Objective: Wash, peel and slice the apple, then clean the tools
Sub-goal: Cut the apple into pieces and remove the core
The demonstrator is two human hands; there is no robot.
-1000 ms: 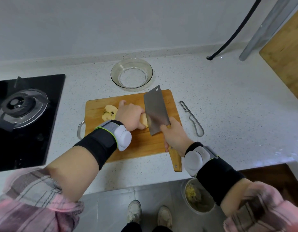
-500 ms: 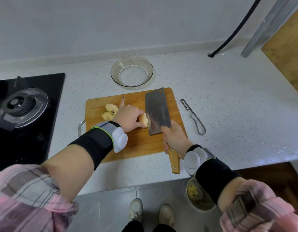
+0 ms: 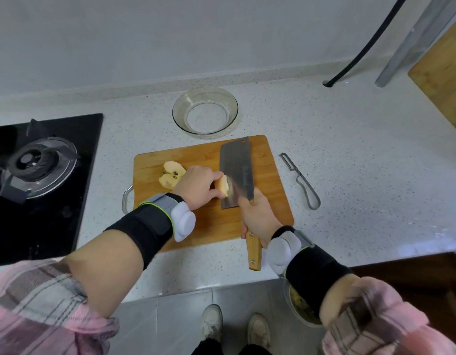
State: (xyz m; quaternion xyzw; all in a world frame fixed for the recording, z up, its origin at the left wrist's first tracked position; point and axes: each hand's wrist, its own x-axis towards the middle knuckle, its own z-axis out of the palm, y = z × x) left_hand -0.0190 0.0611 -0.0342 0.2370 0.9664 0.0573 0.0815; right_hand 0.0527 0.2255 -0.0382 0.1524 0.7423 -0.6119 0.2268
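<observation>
The left hand (image 3: 198,185) clutched an apple piece (image 3: 222,188), mostly hiding it; the right hand (image 3: 257,216) grasped the cleaver (image 3: 236,172), its edge blurred.

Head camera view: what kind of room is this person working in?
Most likely a home kitchen. A gas burner is set into the speckled countertop, and a wooden cutting board with a peeled apple half lies beside a glass bowl and a peeler.
</observation>
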